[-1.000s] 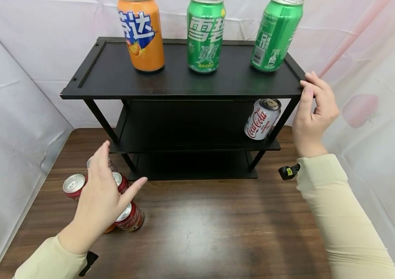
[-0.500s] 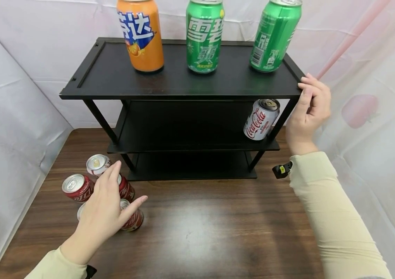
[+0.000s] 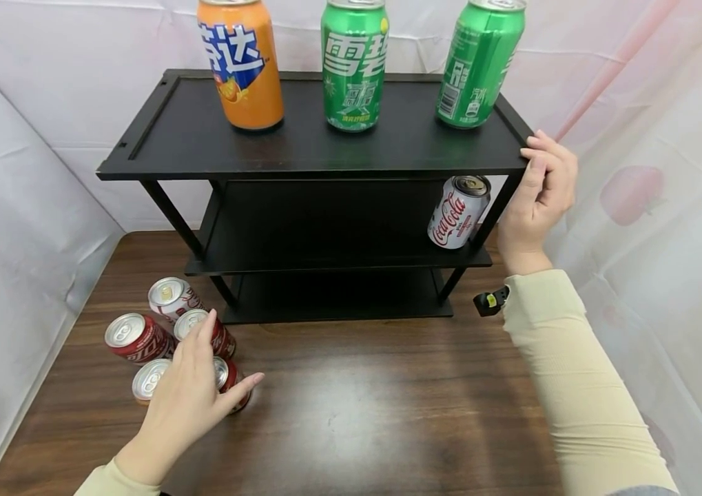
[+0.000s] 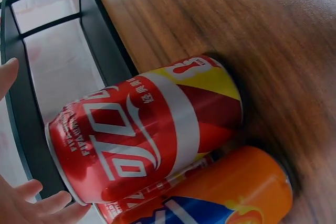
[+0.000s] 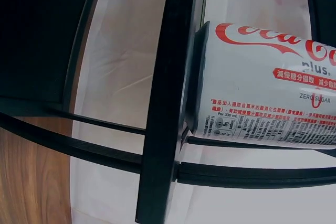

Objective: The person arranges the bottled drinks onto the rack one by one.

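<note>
My left hand [image 3: 184, 398] is over a cluster of soda cans on the table's left, its fingers straight and thumb spread wide. Partly behind it stands a red Coca-Cola can [image 3: 236, 387]; in the left wrist view this red can [image 4: 157, 129] stands beside an orange Fanta can [image 4: 247, 187], with the fingertips close to its lid end. Another red can [image 3: 223, 340] is just past the fingertips. With its fingers on top and thumb at the front, my right hand [image 3: 539, 200] grips the right corner of the black three-tier shelf [image 3: 307, 155].
A white Coca-Cola can [image 3: 457, 213] stands at the right end of the middle tier. On top are an orange Fanta can [image 3: 245, 69] and two green Sprite cans [image 3: 353, 76]. A red can [image 3: 147, 342] and a pale can [image 3: 183, 302] stand farther left on the wooden table [image 3: 351, 413].
My left hand has moved down and back towards me over the cans, uncovering the pale can and several lids. My right hand stays at the shelf corner; the view has shifted slightly.
</note>
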{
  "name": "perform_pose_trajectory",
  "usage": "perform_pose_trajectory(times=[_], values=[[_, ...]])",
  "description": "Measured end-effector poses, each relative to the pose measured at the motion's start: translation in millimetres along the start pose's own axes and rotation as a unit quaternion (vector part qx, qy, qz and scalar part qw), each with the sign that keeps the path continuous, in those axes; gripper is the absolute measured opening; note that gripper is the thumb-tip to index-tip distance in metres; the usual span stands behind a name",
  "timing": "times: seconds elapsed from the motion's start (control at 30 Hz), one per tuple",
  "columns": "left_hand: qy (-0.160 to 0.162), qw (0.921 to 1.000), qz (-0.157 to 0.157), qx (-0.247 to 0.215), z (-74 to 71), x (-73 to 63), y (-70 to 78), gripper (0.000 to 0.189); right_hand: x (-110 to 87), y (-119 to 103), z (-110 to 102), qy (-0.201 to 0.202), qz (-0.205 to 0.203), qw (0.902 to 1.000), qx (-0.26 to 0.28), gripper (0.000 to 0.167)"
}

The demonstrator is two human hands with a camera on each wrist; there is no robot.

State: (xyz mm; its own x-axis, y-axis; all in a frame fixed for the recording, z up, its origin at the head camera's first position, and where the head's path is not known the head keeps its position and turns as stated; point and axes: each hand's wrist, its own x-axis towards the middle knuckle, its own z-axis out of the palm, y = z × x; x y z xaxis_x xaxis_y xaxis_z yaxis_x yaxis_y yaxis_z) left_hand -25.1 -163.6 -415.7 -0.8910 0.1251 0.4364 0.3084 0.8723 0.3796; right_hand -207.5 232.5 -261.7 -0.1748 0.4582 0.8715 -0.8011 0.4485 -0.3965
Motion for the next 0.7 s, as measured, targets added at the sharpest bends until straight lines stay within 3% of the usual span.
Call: perform_pose_trajectory(times=[0.43, 0.5, 0.7], values=[[-0.048, 0.9979, -0.042, 0.009, 15.9, -10.3, -3.6, 0.117, -3.6, 1, 1, -0.002, 0.004, 1.0, 0.0, 0.023], [-0.046, 0.9982, -0.031, 0.024, 20.0, -12.6, -5.3, 0.115, -3.5, 1, 1, -0.003, 0.004, 1.0, -0.001, 0.023], [-0.012, 0.9937, 0.038, 0.105, 31.7, -18.1, -9.6, 0.107, -2.5, 1, 1, -0.002, 0.004, 1.0, -0.005, 0.023]])
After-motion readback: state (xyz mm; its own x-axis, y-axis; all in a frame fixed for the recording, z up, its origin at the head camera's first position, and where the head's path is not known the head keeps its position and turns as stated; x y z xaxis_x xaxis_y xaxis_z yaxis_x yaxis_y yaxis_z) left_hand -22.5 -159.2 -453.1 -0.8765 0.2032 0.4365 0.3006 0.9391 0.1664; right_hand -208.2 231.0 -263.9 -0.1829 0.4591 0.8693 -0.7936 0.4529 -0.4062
